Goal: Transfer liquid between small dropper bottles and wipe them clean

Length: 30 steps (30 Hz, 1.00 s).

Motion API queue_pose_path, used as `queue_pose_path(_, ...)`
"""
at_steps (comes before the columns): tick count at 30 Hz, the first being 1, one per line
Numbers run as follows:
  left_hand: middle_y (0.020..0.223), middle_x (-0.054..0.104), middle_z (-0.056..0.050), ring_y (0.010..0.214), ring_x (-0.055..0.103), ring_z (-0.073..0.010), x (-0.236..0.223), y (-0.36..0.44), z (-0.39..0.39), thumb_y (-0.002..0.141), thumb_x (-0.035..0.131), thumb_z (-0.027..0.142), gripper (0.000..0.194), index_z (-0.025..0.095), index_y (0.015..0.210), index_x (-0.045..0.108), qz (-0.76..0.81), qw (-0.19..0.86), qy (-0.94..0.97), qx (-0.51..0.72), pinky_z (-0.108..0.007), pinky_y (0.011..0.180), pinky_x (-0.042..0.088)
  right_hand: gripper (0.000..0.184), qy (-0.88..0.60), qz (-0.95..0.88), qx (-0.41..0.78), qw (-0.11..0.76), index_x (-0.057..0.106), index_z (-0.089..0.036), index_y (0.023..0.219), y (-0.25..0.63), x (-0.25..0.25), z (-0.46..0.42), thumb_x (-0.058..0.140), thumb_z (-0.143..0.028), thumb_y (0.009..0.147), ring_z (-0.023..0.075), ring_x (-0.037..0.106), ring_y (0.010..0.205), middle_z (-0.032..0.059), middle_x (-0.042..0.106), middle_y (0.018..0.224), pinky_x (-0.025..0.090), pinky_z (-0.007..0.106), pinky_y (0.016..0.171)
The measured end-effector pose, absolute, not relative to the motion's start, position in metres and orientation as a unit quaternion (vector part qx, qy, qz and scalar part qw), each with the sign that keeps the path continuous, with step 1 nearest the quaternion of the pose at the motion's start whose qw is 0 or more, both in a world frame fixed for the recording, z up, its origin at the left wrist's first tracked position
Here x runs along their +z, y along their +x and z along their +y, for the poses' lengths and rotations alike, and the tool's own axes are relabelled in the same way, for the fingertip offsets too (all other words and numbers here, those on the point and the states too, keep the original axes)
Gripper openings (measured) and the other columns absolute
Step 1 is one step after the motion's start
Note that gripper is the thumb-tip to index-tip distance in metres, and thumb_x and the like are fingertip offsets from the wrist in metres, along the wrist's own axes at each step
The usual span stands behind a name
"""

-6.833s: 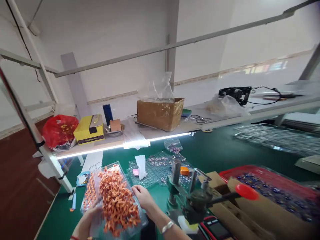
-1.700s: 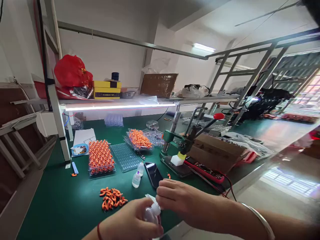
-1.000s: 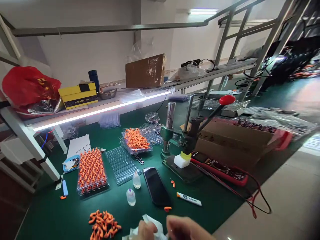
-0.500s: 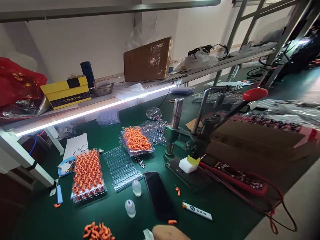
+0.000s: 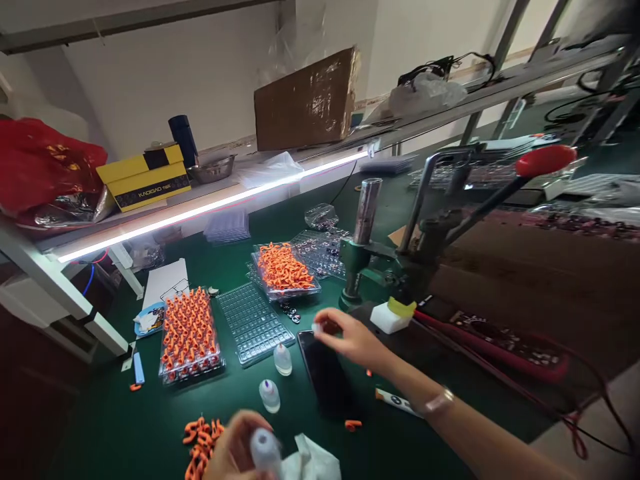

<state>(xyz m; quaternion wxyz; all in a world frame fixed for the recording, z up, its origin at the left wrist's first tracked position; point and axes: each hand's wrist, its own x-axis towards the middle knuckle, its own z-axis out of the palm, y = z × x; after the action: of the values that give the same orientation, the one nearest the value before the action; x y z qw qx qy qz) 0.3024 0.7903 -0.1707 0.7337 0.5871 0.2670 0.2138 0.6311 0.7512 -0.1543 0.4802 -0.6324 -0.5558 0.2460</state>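
Note:
My right hand [image 5: 350,337] reaches out over the black phone [image 5: 327,377] on the green mat, fingers pinched on a small white cap [image 5: 317,327]. Low in the view, my left hand [image 5: 235,453] is wrapped round a small clear bottle [image 5: 264,450], blurred by motion, beside a crumpled white tissue [image 5: 313,460]. Two more small bottles [image 5: 270,395] stand just left of the phone. A loose pile of orange pieces [image 5: 199,443] lies next to my left hand.
A green hand press [image 5: 395,267] with a red-knobbed lever [image 5: 545,160] stands right of centre. Trays of orange pieces [image 5: 190,330] and an empty clear tray [image 5: 254,323] lie behind the bottles. A red multimeter [image 5: 505,343] and cardboard box sit right. The shelf above carries boxes and bags.
The view tilted down and closer. My right hand came up from the bottom edge and reached forward over the phone with the cap. My left hand with the bottle came back into view.

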Motion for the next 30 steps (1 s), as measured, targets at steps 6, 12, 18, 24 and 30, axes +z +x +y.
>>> queue_pose_path(6,0.088,0.071,-0.004,0.088,0.064,-0.0237,-0.166,0.311,0.840,0.064,0.084,0.026,0.039,0.018,0.098,0.067,0.385,0.563,0.664,0.306,-0.031,0.081,0.049,0.024,-0.792,-0.469,0.188,0.343,0.064,-0.016,0.115,0.671,-0.183,0.818,0.064,-0.032,0.096,0.0215,0.066,0.098,0.0072,0.066,0.116,0.057,0.042,0.085)
queue_pose_path(12,0.077,0.070,0.001,0.076,0.064,-0.0189,-0.188,0.337,0.854,0.057,0.076,0.007,0.036,0.018,0.090,0.066,0.384,0.555,0.688,0.266,-0.026,0.070,0.048,0.024,-0.809,-0.478,0.148,0.309,0.063,-0.017,0.117,0.654,-0.178,0.803,0.064,-0.030,0.096,0.0227,0.065,0.102,0.0082,0.065,0.120,0.055,0.044,0.088)
queue_pose_path(18,0.087,0.074,-0.002,0.085,0.068,-0.0205,-0.191,0.341,0.859,0.062,0.074,0.003,0.040,0.018,0.099,0.068,0.366,0.547,0.712,0.243,-0.029,0.078,0.052,0.018,-0.677,-0.625,0.207,0.329,0.066,-0.015,0.103,0.562,-0.166,0.756,0.067,-0.031,0.094,0.0152,0.066,0.074,-0.0008,0.067,0.083,0.056,0.032,0.070)
queue_pose_path(24,0.128,0.063,-0.010,0.123,0.055,-0.0308,-0.176,0.324,0.837,0.059,0.081,0.007,0.069,0.021,0.123,0.060,0.382,0.464,0.737,0.308,-0.048,0.107,0.040,0.012,-0.661,-0.648,0.179,0.333,0.064,-0.015,0.094,0.499,-0.171,0.752,0.067,-0.026,0.090,0.0169,0.062,0.076,0.0013,0.064,0.085,0.050,0.034,0.073)
queue_pose_path(30,0.121,0.066,-0.010,0.117,0.059,-0.0306,-0.167,0.326,0.787,0.067,0.079,0.016,0.053,0.019,0.117,0.062,0.356,0.440,0.756,0.330,-0.047,0.105,0.043,0.016,-0.643,-0.661,0.174,0.345,0.057,-0.019,0.079,0.493,-0.150,0.738,0.057,-0.026,0.093,0.0157,0.055,0.063,-0.0008,0.058,0.069,0.043,0.027,0.060)
